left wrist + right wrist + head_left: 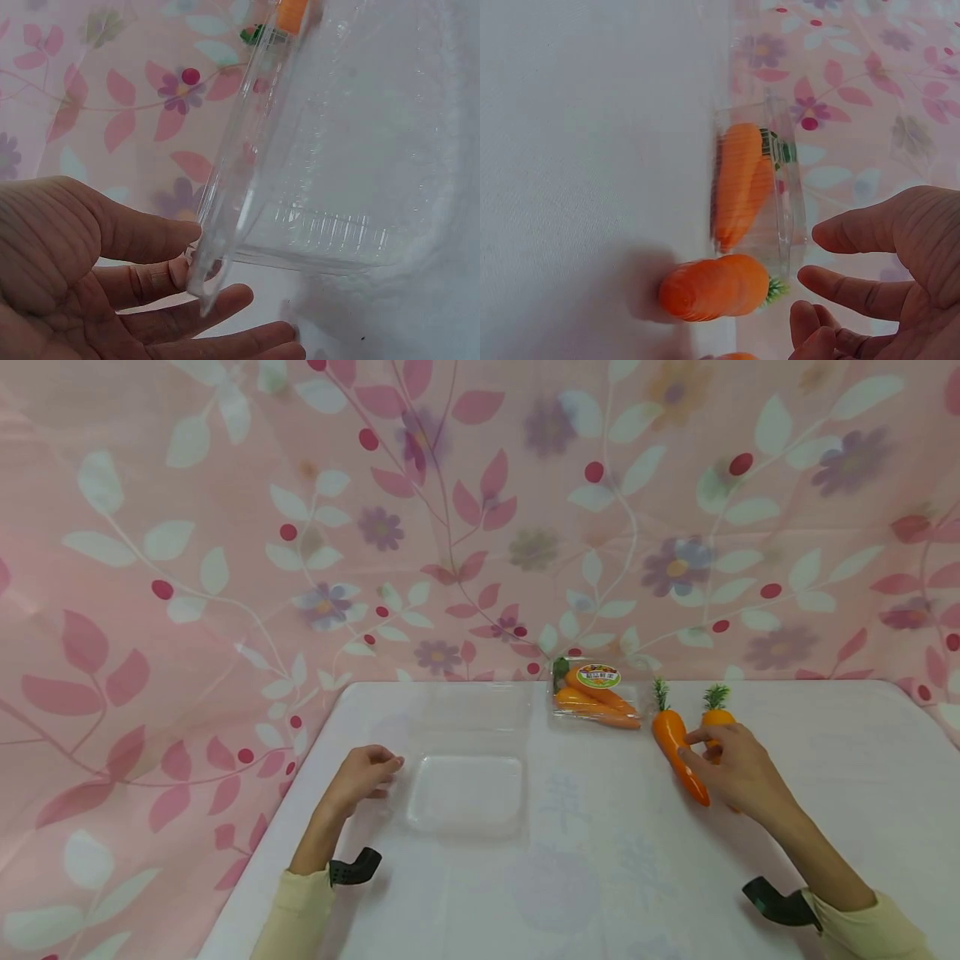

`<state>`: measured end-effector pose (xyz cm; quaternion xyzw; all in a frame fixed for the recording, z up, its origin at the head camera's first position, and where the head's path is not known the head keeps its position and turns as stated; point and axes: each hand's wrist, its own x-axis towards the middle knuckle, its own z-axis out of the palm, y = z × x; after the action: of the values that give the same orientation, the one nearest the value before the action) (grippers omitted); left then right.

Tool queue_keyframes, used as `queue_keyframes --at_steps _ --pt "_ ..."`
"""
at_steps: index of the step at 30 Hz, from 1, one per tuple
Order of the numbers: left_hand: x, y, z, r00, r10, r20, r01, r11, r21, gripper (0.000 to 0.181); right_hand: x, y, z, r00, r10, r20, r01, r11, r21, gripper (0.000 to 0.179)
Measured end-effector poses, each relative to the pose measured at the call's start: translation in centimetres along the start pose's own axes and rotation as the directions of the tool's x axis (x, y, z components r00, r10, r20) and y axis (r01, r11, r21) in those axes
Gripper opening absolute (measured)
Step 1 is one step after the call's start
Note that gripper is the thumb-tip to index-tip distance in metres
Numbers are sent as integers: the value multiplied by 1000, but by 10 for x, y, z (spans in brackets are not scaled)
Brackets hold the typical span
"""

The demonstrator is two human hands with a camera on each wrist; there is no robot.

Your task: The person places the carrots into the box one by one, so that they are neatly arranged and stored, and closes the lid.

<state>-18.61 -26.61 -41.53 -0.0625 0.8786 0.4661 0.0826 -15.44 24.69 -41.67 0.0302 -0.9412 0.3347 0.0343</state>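
Observation:
A clear plastic box (465, 793) lies opened out on the white table, its other half (472, 706) behind it. My left hand (365, 779) is at the box's left side; in the left wrist view its thumb and index finger pinch the clear rim (214, 259), with the other fingers extended. On the right lie two loose orange carrots with green tops, one slender carrot (678, 756) and another carrot (717, 717) partly hidden by my right hand (738, 768). That hand hovers over them, thumb and fingers apart, with nothing between them in the right wrist view.
A closed clear pack of carrots (596, 693) with an oval label stands near the table's back edge, between the opened box and the loose carrots. Behind the white table (555, 893) hangs a pink floral cloth (480, 527).

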Motion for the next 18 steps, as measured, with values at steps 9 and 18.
queue_keyframes --at_steps 9,18 --pt "-3 5 9 1000 13 22 -14 999 39 25 -2 -2 -1 1000 20 15 -20 1000 14 36" --pt "-7 8 15 1000 25 16 -26 1000 15 23 -3 -1 -2 1000 20 13 -20 1000 15 36"
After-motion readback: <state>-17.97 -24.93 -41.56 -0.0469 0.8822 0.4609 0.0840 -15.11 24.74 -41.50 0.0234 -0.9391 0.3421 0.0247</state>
